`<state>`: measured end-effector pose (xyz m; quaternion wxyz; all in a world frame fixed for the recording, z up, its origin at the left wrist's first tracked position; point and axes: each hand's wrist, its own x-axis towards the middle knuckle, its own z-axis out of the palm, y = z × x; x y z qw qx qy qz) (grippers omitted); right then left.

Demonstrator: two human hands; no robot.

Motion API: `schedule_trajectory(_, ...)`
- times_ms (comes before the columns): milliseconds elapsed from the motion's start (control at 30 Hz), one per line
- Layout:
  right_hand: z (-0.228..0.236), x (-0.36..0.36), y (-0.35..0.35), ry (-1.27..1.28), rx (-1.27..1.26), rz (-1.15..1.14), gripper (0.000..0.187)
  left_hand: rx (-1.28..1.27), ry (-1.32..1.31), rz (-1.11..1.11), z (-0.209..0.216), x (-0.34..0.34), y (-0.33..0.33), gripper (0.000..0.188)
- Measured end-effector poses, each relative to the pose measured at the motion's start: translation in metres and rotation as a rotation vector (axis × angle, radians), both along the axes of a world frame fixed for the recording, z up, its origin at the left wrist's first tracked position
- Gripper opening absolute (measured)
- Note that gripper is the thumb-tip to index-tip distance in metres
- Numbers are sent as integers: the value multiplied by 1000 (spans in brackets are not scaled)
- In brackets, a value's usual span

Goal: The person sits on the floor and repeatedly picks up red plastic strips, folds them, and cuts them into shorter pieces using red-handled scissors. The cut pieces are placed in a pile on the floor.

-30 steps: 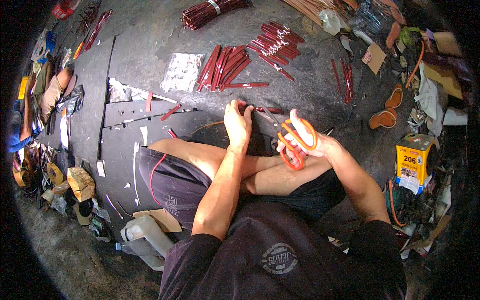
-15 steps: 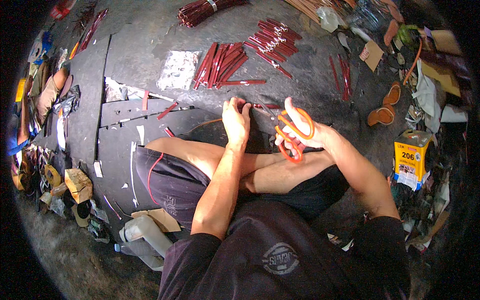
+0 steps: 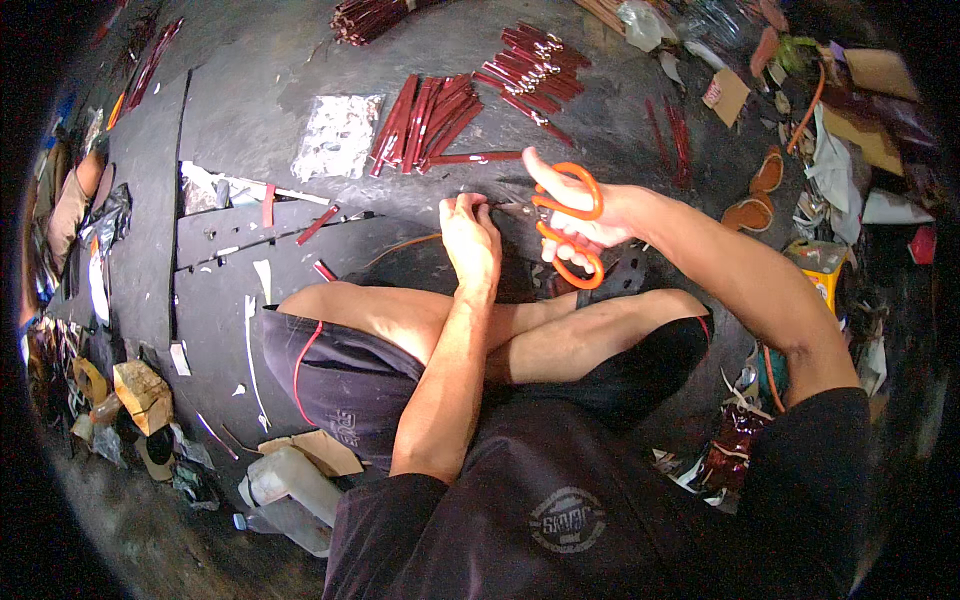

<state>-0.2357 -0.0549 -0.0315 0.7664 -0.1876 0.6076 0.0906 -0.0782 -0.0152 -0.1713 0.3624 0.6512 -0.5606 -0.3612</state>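
My right hand (image 3: pixel 600 222) grips a pair of scissors with orange handles (image 3: pixel 599 190), its thumb stretched up along the upper loop. The dark blades point left toward my left hand (image 3: pixel 468 245), their tips close to its fingers. My left hand is closed, fingertips bent down and away from me. The dark red strip it held half a second ago is hidden by the fingers now. Beyond my hands lies a pile of dark red strips (image 3: pixel 425 120). Right of that is a stack of similar strips with metal rings (image 3: pixel 535 75).
A clear plastic bag of small shiny parts (image 3: pixel 338 137) lies left of the strips. Brown shoe-like pieces (image 3: pixel 752 210), a yellow container (image 3: pixel 825 265) and scraps lie at right. A translucent jug (image 3: pixel 290 480) and a wood block (image 3: pixel 143 396) are at left.
My right hand and the scissors have moved up and slightly left, and my right elbow has swung outward. The blades now point more directly left. The strip's end no longer shows.
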Motion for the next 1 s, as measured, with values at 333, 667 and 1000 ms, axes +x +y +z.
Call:
schedule_trajectory(333, -10, 0, 63, 2, -79, -174, 114, -104, -55, -76, -8, 5, -6, 11)
schedule_trajectory(667, -16, -4, 54, -16, -107, -400, 101, -159, -59, -128, -16, 11, -4, 9)
schedule_trajectory(1000, 31, -31, 122, -1, -414, -203, 79, -158, -117, -237, -26, 15, -12, 10)
